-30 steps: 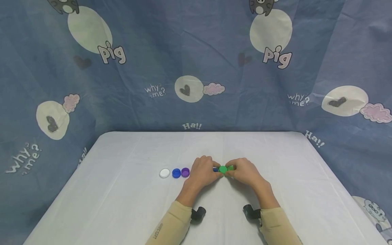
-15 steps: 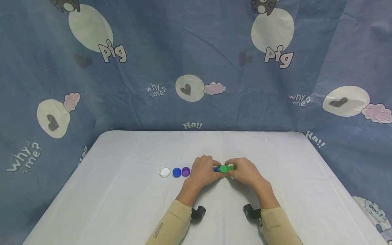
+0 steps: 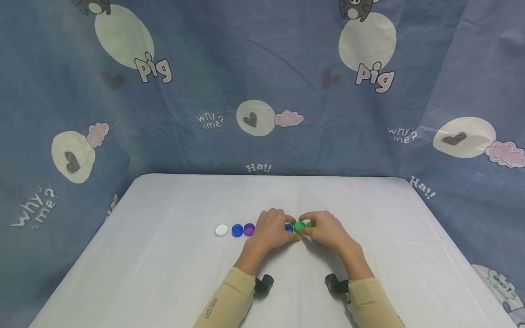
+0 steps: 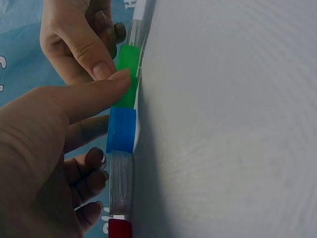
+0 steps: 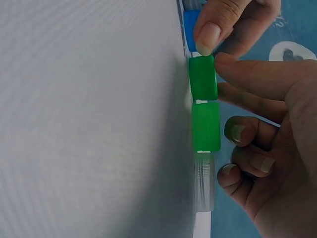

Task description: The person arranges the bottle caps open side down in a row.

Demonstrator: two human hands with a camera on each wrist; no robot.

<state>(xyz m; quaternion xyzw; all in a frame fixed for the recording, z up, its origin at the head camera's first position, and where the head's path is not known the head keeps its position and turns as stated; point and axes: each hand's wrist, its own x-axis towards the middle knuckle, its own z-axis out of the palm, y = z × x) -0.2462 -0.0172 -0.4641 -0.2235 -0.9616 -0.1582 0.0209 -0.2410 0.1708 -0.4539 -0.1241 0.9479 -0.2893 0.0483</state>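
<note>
A row of round plastic bottle caps lies on the white table. In the head view, a green cap (image 3: 299, 227) sits between my two hands, with a blue cap (image 3: 289, 227) to its left and a second green cap (image 3: 309, 224) to its right. My left hand (image 3: 271, 228) pinches the first green cap at its left edge, thumb in front and index finger behind. From the right, my right hand (image 3: 326, 228) pinches that same cap. The right wrist view shows the green cap (image 5: 203, 78) directly under both thumbs. My other fingers curl loosely.
A white cap (image 3: 221, 230), a blue cap (image 3: 237, 230) and a purple cap (image 3: 249, 229) lie left of my left hand. The left wrist view shows a clear cap (image 4: 121, 183) and a red cap (image 4: 120, 228). A patterned blue curtain (image 3: 205, 150) hangs behind the table.
My right fingertips have shifted slightly left, further over the green cap. My left hand stays nearly where it was, and the camera has moved a little.
</note>
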